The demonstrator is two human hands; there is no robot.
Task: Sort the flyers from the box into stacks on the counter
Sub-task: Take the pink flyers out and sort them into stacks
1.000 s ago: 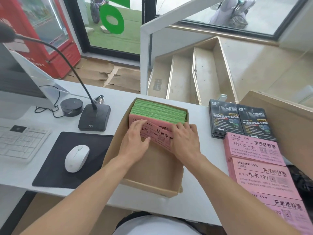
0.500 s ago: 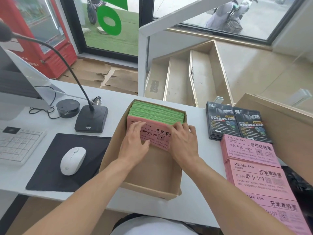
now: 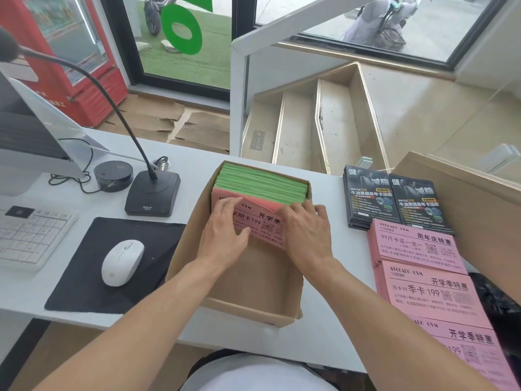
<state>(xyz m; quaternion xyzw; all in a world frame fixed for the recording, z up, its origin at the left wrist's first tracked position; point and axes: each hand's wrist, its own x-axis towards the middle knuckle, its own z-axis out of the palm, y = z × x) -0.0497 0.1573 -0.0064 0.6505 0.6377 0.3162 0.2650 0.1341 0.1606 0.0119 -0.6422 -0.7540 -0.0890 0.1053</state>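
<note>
Head view: left hand and right hand grip the pink paper flyer bundle standing in the brown cardboard box, long axis left-right, green flyers behind.

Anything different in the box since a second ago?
Barely. Both hands, left and right, remain on the pink flyers in the box, fingers shifting slightly. Nothing lifted out. Green flyers and counter stacks unchanged.
</note>
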